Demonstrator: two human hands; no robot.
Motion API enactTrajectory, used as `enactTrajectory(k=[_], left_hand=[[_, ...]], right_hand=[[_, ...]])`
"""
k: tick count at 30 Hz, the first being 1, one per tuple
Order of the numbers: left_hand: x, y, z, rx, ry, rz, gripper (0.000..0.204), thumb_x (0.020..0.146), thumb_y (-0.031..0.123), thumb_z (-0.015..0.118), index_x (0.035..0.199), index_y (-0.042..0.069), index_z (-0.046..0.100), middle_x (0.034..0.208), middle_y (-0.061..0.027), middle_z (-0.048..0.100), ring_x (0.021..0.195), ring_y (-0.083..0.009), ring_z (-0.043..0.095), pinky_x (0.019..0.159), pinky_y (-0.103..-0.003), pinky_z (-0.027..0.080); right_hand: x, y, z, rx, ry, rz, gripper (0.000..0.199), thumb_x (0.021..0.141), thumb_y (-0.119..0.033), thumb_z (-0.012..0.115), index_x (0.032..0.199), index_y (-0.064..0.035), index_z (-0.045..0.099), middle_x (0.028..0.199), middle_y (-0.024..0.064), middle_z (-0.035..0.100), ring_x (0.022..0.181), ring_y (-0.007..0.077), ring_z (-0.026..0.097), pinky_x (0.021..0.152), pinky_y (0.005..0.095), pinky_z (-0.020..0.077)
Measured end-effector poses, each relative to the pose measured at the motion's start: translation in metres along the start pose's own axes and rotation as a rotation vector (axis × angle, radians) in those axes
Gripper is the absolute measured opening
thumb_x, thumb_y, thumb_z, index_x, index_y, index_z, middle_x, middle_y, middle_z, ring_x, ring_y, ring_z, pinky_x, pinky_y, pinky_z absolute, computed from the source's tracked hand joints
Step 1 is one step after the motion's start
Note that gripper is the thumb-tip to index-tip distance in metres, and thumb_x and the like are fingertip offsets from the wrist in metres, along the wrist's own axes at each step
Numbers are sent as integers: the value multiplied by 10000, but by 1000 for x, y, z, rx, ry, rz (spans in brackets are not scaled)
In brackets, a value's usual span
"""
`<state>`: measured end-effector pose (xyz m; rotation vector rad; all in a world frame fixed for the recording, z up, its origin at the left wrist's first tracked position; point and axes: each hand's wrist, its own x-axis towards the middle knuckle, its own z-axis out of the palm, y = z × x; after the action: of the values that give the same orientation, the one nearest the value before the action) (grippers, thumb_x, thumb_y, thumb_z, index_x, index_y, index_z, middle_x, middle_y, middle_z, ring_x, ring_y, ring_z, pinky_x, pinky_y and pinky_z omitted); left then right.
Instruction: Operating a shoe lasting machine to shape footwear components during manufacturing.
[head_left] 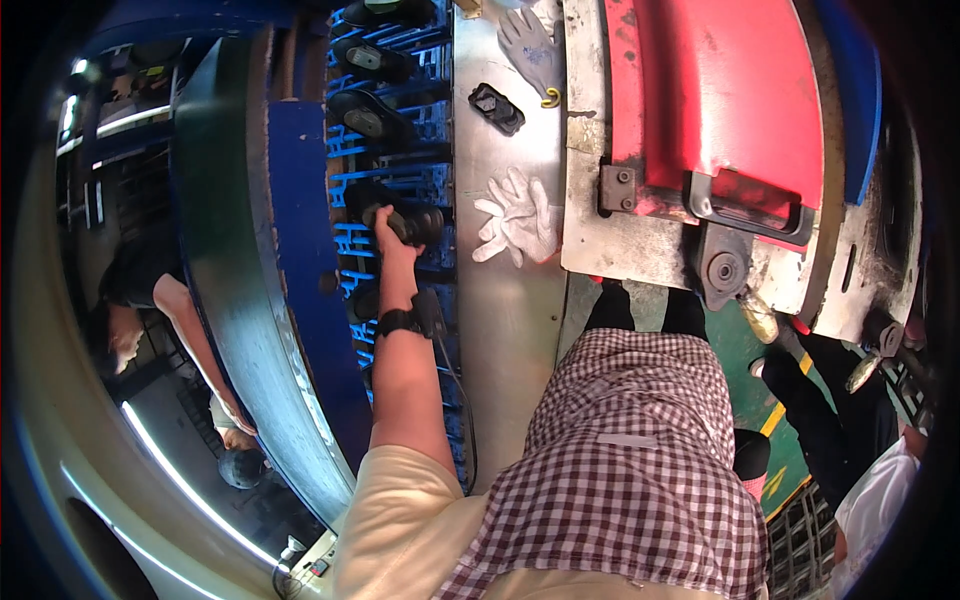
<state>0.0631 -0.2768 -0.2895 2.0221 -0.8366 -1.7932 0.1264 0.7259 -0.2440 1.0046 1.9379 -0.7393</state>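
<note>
My left hand [398, 234] reaches out over the blue rack [432, 180] and closes around a black shoe [422, 222]. The thumb and fingers wrap its near side, while the palm hides part of it. Farther along the rack lie several other dark shoes, among them one [370, 114] with its sole turned up. Just right of the held shoe, a white glove [518, 215] rests on the metal ledge [505, 340]. A black wristband [400, 322] sits on my left wrist. My right hand is out of the picture.
Behind the white glove are a small black object [497, 108] and a grey glove [528, 48]. A red machine cover [715, 90] with a black handle [750, 212] stands to the right. One person [870, 480] is at the right edge, another [240, 465] at the left.
</note>
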Motion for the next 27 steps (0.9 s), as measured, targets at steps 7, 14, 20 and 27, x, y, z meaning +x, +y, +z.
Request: enactTrajectory(k=[7, 14, 20, 27], left_hand=[[92, 29, 24, 164, 159, 233, 724, 726, 650, 757, 1257, 186, 588, 1226, -73, 637, 1108, -298, 615, 932, -514, 460], [33, -39, -32, 179, 603, 798, 808, 931, 566, 635, 1445, -37, 482, 1473, -240, 504, 1329, -380, 506, 1106, -467, 398], [31, -93, -158, -221, 604, 123, 926, 797, 689, 707, 1427, 55, 464, 1439, -162, 535, 1169, -407, 603, 1031, -579, 440], [68, -90, -189, 37, -104, 354, 752, 653, 413, 809, 1273, 61, 572, 1242, -148, 651, 1126, -355, 618, 990, -630, 458]], right_hand=[[-23, -28, 29, -10, -46, 20, 662, 950, -374, 614, 1504, -82, 401, 1493, 210, 392, 1366, 391, 388, 1150, 517, 333], [-34, -46, 30, -16, -97, 45, 633, 966, -412, 599, 1482, -85, 433, 1450, 181, 456, 1325, 356, 445, 1126, 500, 367], [-46, -76, 54, 26, -150, 53, 613, 979, -445, 585, 1463, -88, 461, 1413, 157, 512, 1290, 326, 494, 1106, 486, 397], [-83, -130, 84, 242, -362, 121, 598, 995, -483, 569, 1441, -92, 493, 1369, 129, 576, 1249, 292, 551, 1082, 470, 431]])
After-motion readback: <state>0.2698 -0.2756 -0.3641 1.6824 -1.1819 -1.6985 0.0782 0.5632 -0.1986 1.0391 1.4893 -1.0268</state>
